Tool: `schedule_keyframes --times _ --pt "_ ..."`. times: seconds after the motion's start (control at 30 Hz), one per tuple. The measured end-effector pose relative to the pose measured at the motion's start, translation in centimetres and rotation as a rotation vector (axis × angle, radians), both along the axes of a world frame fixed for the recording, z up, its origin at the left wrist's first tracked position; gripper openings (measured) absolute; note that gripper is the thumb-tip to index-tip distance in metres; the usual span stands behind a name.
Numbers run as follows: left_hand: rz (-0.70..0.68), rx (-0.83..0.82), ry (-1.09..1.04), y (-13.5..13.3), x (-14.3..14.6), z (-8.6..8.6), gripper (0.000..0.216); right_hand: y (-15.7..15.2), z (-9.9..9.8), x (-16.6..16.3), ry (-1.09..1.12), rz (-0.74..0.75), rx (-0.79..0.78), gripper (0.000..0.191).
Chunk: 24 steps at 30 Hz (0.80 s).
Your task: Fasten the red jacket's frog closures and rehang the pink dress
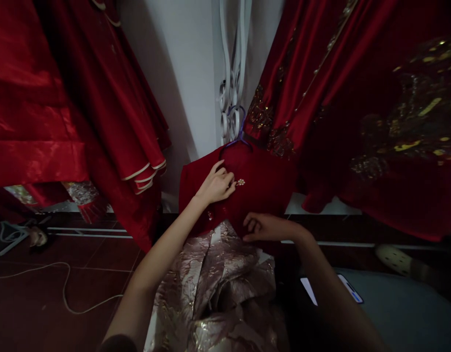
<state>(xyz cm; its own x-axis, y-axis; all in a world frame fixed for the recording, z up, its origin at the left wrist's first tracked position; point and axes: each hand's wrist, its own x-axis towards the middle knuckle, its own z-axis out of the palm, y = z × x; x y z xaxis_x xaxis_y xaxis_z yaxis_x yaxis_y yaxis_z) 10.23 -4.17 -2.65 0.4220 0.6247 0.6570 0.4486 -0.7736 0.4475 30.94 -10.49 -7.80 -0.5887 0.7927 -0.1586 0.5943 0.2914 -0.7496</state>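
A red garment (273, 171) hangs from a purple hanger (241, 133) in front of me. My left hand (217, 186) lies on its upper front, below the neckline. The fingers are bent, their tips at the cloth just beside a small flower-shaped beaded ornament (240, 182). Lower and to the right, my right hand (267, 227) is near the garment's front with its fingers curled in; whatever they hold, if anything, is hidden. A second small ornament (210, 215) shows below my left wrist. Shiny pinkish-silver brocade fabric (225, 264) spreads beneath both hands.
Red garments (126, 107) hang on the left, and red ones with gold sequins (405, 142) on the right. A white scrolled metal stand (231, 93) rises behind. A cable (67, 288) crosses the tiled floor. A phone (350, 288) rests on a grey-green surface (401, 313).
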Motion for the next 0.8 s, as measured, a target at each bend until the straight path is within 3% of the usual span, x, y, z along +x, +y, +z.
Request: schedule_keyframes --times 0.2,0.27,0.37,0.47,0.57,0.7,0.8 --pt "0.489 0.197 0.028 -1.1 -0.1 -1.6 0.039 2.8 5.2 -5.1 0.678 -0.406 0.282 0.057" --pt "0.646 0.227 0.069 -1.1 0.2 -2.2 0.054 4.3 5.7 -7.3 0.669 -0.562 0.268 0.072" --pt "0.8 0.21 0.078 -0.9 -0.1 -2.9 0.066 6.4 4.7 -8.3 0.409 -0.869 0.419 0.095" --pt "0.838 0.145 -0.003 -0.5 -1.9 -3.1 0.071 7.9 3.1 -6.2 0.217 -1.032 0.6 0.09" --pt "0.816 0.118 -0.062 0.1 -3.9 -3.2 0.073 8.8 2.5 -3.1 0.129 -1.036 0.642 0.074" --pt "0.745 0.072 0.037 1.3 -5.2 -3.4 0.077 9.3 3.9 -0.4 0.005 -1.045 0.683 0.067" --pt "0.702 -0.04 0.098 2.4 -6.3 -2.8 0.071 9.5 5.6 1.5 -0.108 -1.052 0.582 0.071"
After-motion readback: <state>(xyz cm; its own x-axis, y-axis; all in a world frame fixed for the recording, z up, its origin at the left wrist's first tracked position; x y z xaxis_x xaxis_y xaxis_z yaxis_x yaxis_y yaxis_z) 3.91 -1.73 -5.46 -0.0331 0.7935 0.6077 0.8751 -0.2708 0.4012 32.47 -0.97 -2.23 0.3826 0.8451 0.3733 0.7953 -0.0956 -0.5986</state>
